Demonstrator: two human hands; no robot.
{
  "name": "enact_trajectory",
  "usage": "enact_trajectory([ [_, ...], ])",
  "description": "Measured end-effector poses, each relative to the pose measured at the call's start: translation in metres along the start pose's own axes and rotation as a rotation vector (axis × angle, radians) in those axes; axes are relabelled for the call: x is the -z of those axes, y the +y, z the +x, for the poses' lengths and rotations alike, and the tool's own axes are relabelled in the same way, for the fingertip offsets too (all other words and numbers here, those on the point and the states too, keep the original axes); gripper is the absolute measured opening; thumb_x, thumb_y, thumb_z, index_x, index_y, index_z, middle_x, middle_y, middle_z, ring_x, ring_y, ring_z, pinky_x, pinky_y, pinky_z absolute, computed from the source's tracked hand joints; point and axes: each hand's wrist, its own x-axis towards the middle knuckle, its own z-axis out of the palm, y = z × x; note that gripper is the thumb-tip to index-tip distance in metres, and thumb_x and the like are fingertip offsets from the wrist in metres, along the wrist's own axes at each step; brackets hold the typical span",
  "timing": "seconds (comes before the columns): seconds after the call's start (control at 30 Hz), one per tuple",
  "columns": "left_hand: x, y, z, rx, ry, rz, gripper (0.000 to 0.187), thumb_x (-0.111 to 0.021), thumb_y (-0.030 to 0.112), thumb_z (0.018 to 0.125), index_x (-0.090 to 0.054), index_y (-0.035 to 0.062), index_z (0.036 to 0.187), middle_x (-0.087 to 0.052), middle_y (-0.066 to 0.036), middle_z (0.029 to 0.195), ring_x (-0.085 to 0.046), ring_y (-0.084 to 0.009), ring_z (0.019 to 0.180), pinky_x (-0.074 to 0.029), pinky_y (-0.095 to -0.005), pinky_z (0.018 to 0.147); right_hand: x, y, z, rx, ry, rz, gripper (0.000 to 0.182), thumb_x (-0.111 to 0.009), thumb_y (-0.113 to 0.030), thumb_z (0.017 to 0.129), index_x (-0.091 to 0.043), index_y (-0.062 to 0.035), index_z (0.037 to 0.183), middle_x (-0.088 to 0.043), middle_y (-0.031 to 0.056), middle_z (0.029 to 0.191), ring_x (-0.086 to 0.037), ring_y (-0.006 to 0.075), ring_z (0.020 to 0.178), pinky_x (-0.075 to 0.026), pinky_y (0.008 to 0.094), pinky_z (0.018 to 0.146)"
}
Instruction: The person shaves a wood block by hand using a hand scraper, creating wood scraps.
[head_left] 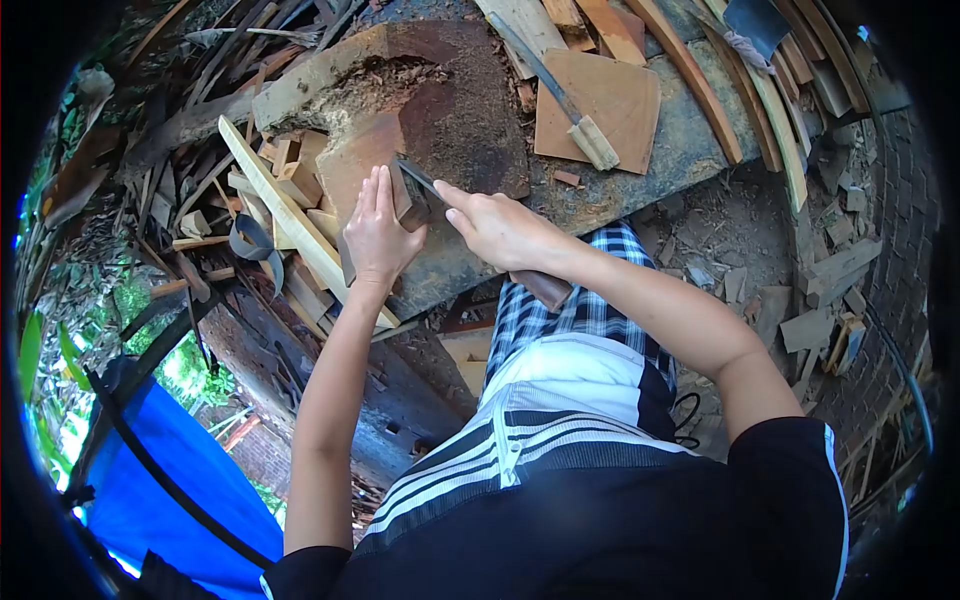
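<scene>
My left hand (378,232) lies flat, fingers together, pressing down a reddish wooden board (352,160) on a heavy worn workbench (470,120). My right hand (497,228) is closed around a tool with a wooden handle (545,288) that sticks out behind the wrist. Its dark metal blade (418,180) reaches forward to the board's edge, right beside my left fingers. A pale wooden strip (290,215) lies diagonally just left of the board.
A square reddish board (615,95) and a long-handled tool with a pale block head (592,140) lie further along the bench. Wood offcuts (215,200) pile up at left, more scraps (830,290) at right. A blue tarp (150,470) hangs below left.
</scene>
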Motion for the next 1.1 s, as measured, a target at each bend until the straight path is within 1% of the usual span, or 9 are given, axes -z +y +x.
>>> enact_trajectory([
  [0.23, 0.001, 0.001, -0.002, 0.003, 0.008, -0.017, 0.090, -0.080, 0.024, 0.060, -0.044, 0.0005, 0.140, -0.051, -0.018, 0.141, -0.054, -0.0367, 0.125, -0.049, -0.0395, 0.101, -0.002, -0.014, -0.019, -0.039, -0.023, -0.009, 0.051, -0.039, -0.023, 0.102, -0.033, -0.0020, 0.148, -0.063, 0.0341, 0.085, -0.066, 0.0458, 0.084, -0.050, 0.0525, 0.081],
  [0.4, 0.003, 0.002, 0.001, -0.011, 0.007, 0.002, 0.085, -0.077, 0.026, 0.066, -0.043, 0.0004, 0.140, -0.053, -0.019, 0.139, -0.055, -0.0352, 0.125, -0.049, -0.0414, 0.099, -0.013, -0.002, -0.005, -0.006, 0.060, -0.050, 0.050, -0.038, -0.023, 0.102, -0.034, -0.0011, 0.147, -0.065, 0.0318, 0.083, -0.065, 0.0464, 0.082, -0.051, 0.0523, 0.080],
  [0.47, 0.001, 0.002, 0.002, 0.001, -0.001, -0.006, 0.087, -0.078, 0.025, 0.064, -0.044, 0.0001, 0.140, -0.052, -0.019, 0.139, -0.054, -0.0360, 0.125, -0.049, -0.0406, 0.100, -0.023, 0.004, -0.016, 0.075, 0.106, -0.096, 0.050, -0.038, -0.023, 0.102, -0.033, -0.0011, 0.147, -0.066, 0.0295, 0.082, -0.067, 0.0441, 0.075, -0.053, 0.0502, 0.074],
  [0.63, 0.002, 0.000, 0.003, -0.001, 0.000, 0.005, 0.089, -0.079, 0.025, 0.062, -0.044, -0.0001, 0.140, -0.052, -0.020, 0.140, -0.054, -0.0369, 0.126, -0.048, -0.0401, 0.102, -0.008, -0.006, 0.014, -0.020, 0.046, -0.038, 0.051, -0.038, -0.023, 0.101, -0.033, -0.0013, 0.147, -0.065, 0.0319, 0.086, -0.066, 0.0454, 0.080, -0.052, 0.0515, 0.079],
  [0.73, -0.001, 0.001, 0.001, 0.008, 0.006, -0.012, 0.088, -0.078, 0.024, 0.062, -0.044, -0.0001, 0.140, -0.052, -0.020, 0.140, -0.055, -0.0372, 0.125, -0.049, -0.0402, 0.101, -0.022, 0.002, 0.005, 0.097, 0.145, -0.115, 0.050, -0.037, -0.022, 0.102, -0.032, -0.0028, 0.148, -0.065, 0.0293, 0.077, -0.066, 0.0394, 0.063, -0.055, 0.0476, 0.067],
  [0.9, 0.002, -0.001, 0.001, -0.042, 0.059, 0.007, 0.084, -0.079, 0.028, 0.065, -0.046, -0.0011, 0.138, -0.056, -0.021, 0.135, -0.058, -0.0367, 0.119, -0.052, -0.0424, 0.095, -0.009, -0.004, 0.009, 0.056, 0.057, -0.029, 0.051, -0.036, -0.021, 0.102, -0.031, -0.0010, 0.148, -0.064, 0.0275, 0.072, -0.065, 0.0353, 0.053, -0.056, 0.0465, 0.065],
  [1.0, 0.004, 0.003, 0.002, 0.017, -0.021, -0.023, 0.087, -0.078, 0.024, 0.063, -0.045, -0.0007, 0.139, -0.051, -0.020, 0.141, -0.054, -0.0366, 0.126, -0.049, -0.0403, 0.100, -0.014, -0.005, 0.005, 0.007, 0.076, -0.036, 0.051, -0.037, -0.023, 0.102, -0.032, -0.0015, 0.148, -0.064, 0.0290, 0.073, -0.067, 0.0416, 0.067, -0.053, 0.0504, 0.074],
  [1.03, 0.003, 0.003, 0.003, 0.015, -0.027, -0.025, 0.087, -0.078, 0.024, 0.063, -0.045, -0.0007, 0.139, -0.051, -0.020, 0.141, -0.054, -0.0366, 0.126, -0.049, -0.0403, 0.100, -0.021, -0.005, -0.003, 0.069, 0.133, -0.051, 0.051, -0.038, -0.023, 0.102, -0.033, -0.0013, 0.147, -0.064, 0.0318, 0.080, -0.067, 0.0459, 0.079, -0.051, 0.0521, 0.080],
  [1.1, 0.001, 0.001, 0.000, 0.011, -0.014, 0.016, 0.089, -0.079, 0.026, 0.062, -0.044, -0.0009, 0.140, -0.051, -0.021, 0.140, -0.053, -0.0365, 0.126, -0.049, -0.0404, 0.100, -0.018, -0.007, -0.011, 0.024, 0.081, -0.008, 0.051, -0.039, -0.023, 0.101, -0.033, -0.0010, 0.147, -0.064, 0.0343, 0.088, -0.065, 0.0476, 0.087, -0.050, 0.0521, 0.082],
])
